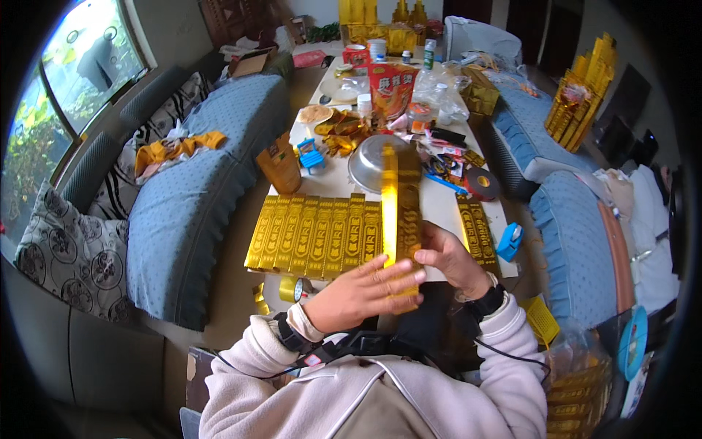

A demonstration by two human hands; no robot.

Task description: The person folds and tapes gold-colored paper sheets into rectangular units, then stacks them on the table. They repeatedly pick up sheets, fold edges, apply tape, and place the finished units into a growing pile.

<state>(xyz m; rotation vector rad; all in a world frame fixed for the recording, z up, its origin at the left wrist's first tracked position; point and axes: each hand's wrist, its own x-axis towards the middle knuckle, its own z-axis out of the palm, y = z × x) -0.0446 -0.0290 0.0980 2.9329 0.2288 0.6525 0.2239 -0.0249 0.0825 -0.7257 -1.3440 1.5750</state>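
Observation:
A long gold foil box with embossed patterns stands tilted up before me over the table's near edge. My right hand grips its right side, thumb in front and fingers behind. Across the lower front of the box lies my left hand, its fingers stretched out flat against the foil. Left of it, a row of similar gold boxes lies side by side along the near edge. Another patterned gold box rests right of my right hand. The box's lower end is partly hidden behind my left fingers.
Around the white table are a metal bowl, brown paper bag, dark tape roll and blue tape dispenser. Clear yellowish tape sits below the row. Blue-covered sofas flank both sides. Finished-looking gold stacks stand at right.

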